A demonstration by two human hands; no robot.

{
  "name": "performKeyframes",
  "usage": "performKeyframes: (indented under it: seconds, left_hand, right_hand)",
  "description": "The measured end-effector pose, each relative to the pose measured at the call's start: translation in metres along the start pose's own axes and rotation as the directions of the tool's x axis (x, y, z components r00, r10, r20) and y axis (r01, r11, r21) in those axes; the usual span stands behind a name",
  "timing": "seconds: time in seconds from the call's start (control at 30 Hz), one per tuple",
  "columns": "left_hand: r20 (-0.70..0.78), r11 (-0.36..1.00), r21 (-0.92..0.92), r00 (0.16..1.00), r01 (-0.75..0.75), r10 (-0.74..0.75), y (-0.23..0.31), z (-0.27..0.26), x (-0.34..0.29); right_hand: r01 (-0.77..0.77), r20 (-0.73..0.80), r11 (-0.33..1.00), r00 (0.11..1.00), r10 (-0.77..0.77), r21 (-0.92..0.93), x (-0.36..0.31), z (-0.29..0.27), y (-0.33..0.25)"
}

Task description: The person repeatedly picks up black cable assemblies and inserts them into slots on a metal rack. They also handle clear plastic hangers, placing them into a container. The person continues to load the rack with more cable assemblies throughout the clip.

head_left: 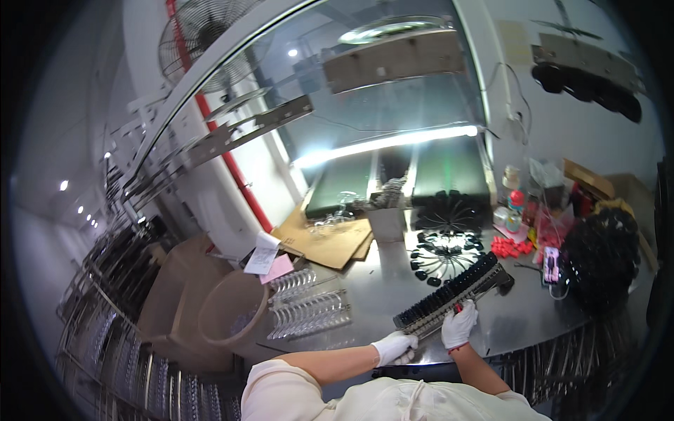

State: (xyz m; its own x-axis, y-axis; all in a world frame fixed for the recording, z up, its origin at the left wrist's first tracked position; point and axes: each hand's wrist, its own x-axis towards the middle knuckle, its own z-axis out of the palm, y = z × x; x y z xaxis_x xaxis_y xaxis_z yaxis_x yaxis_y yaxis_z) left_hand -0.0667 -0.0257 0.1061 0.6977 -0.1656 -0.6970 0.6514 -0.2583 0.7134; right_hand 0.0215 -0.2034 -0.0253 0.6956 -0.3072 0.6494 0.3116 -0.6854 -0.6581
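A long metal rack [430, 323] with a dense row of black pieces [449, 292] lies slantwise at the front of the steel table. My left hand [396, 348], in a white glove, is closed round the rack's near left end. On the rack's near side sits my right hand [460, 325], also gloved, with its fingers bent in. A small red bit [458, 307] shows at its fingertips; I cannot make out whether it is held. Beyond the rack, black parts on thin stems [444, 257] lie fanned out in a ring, with another dark ring [449, 210] behind.
Clear plastic parts on racks [309, 314] lie left, beside a brown round bin [232, 309]. Cardboard [326, 242] and a metal box [387, 224] stand farther back. At right are red pieces [511, 247], a phone [552, 265] and a black bagged heap [600, 259]. Metal holders hang overhead.
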Motion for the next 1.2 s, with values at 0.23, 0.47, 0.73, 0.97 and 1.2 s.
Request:
performKeyframes:
  seconds: [0.23, 0.47, 0.73, 0.97, 1.2]
  left_hand:
    - [0.293, 0.692, -0.719, 0.932, 0.068, 0.212, -0.038, -0.025, 0.008]
    - [0.33, 0.477, -0.877, 0.653, -0.054, 0.682, 0.022, 0.011, -0.08]
    - [0.406, 0.54, -0.667, 0.357, -0.513, 0.841, 0.059, -0.007, -0.17]
    - [0.116, -0.065, 0.991, -0.492, 0.119, 0.863, 0.149, -0.199, -0.303]
    - [-0.034, 0.059, 0.912, -0.067, 0.406, 0.997, 0.275, -0.309, -0.326]
  right_hand:
    - [0.277, 0.238, 0.948, 0.921, -0.308, 0.155, 0.065, -0.059, -0.08]
    - [0.335, 0.226, 0.927, 0.902, -0.367, 0.166, 0.085, -0.178, -0.081]
    - [0.747, -0.325, 0.661, 0.609, -0.723, -0.073, 0.156, -0.129, -0.132]
    - [0.72, -0.089, 0.694, 0.691, -0.717, -0.002, 0.199, -0.158, -0.201]
    - [0.685, -0.073, 0.726, 0.722, -0.688, -0.064, 0.188, -0.15, -0.234]
